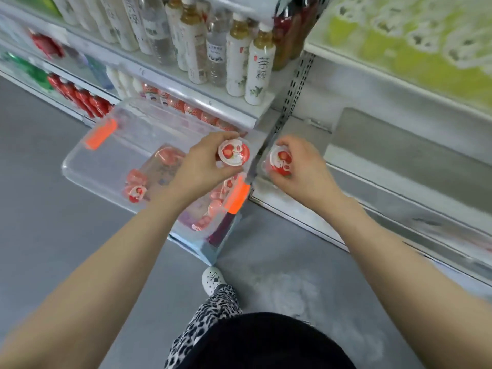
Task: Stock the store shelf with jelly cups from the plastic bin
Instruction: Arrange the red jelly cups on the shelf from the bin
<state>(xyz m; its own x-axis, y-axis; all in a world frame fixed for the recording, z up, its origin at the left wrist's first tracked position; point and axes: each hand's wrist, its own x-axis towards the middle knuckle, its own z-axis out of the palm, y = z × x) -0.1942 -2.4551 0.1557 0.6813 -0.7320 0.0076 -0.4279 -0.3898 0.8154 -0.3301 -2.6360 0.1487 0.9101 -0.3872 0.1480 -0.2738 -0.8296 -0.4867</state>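
My left hand [201, 162] grips a strawberry jelly cup [234, 152] by its rim, lid facing up, above the clear plastic bin [87, 166]. My right hand [303, 169] holds a second jelly cup [279, 161] just right of the bin, over the low white shelf [386, 182]. Several more jelly cups [137, 189] lie in the bin, which has orange latches [102, 134] and sits on the floor against the shelving.
Tea and water bottles [259, 65] fill the shelf above the bin; red bottles [80, 97] stand lower left. A slotted metal upright [295, 83] divides the shelf bays. Grey floor lies below, with my foot in a white clog [213, 279].
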